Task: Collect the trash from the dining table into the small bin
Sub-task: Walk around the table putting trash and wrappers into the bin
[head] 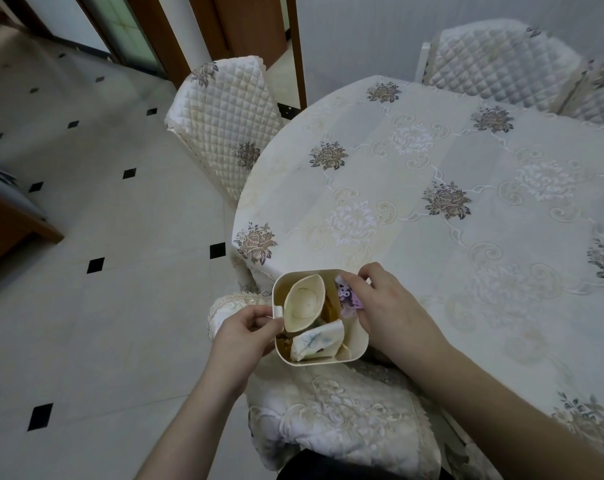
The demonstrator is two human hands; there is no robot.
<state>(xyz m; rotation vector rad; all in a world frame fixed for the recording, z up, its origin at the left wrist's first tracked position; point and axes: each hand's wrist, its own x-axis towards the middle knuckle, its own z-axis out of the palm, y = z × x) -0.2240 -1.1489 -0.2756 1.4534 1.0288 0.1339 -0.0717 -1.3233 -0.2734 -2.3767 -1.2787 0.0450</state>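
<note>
Round dining table (467,202) with floral cloth, quilted chairs (224,123) around, tiled floor (86,306). Small bin (354,351) at table's near-left edge, holding crushed paper cups (304,303). Left hand (245,336) grips bin's handle; right hand (387,306) pinches purple wrapper (349,296) inside bin.

Bin (352,355) before table (467,188), holding cup (304,303).

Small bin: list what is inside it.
Inside the small bin: a squashed paper cup, a crumpled printed tissue, and a purple wrapper that the right hand pushes in. Brownish scraps show underneath; the bottom is covered.
</note>
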